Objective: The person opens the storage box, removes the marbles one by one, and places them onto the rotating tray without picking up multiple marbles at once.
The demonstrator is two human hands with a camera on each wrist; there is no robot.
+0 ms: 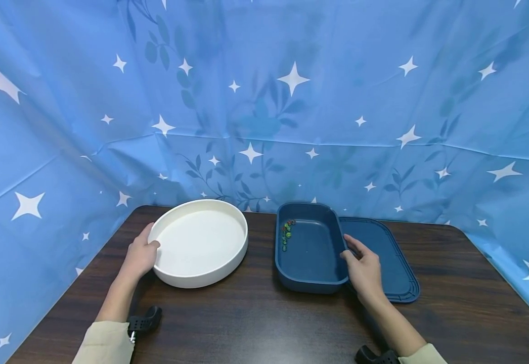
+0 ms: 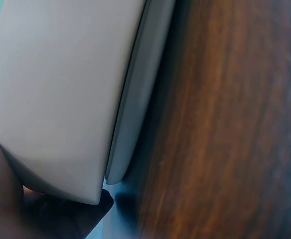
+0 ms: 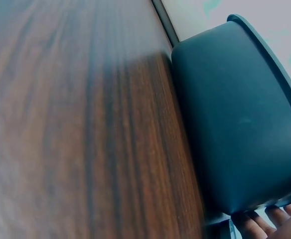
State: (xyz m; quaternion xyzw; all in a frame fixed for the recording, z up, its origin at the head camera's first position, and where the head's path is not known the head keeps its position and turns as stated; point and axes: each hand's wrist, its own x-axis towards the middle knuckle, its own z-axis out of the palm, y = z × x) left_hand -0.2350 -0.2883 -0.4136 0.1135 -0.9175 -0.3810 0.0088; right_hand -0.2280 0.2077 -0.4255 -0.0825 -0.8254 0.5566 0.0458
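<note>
A round white tray with a low wall point(image 1: 198, 242) is at the left of the table, and my left hand point(image 1: 140, 255) grips its left edge with the thumb over the rim. The left wrist view shows the tray's outer side point(image 2: 61, 99) close over the wood. Right of the middle is a deep dark blue rectangular box point(image 1: 312, 258). My right hand point(image 1: 365, 270) holds its right wall, thumb at the rim and fingers point(image 3: 252, 224) against the outside. Inside, several small green and red pieces point(image 1: 287, 233) lie in a line along the left wall.
A flat dark blue lid point(image 1: 389, 258) lies on the dark wooden table point(image 1: 246, 323) at the right, partly behind the box and my right hand. A blue curtain with white stars point(image 1: 292, 111) hangs behind the table's far edge.
</note>
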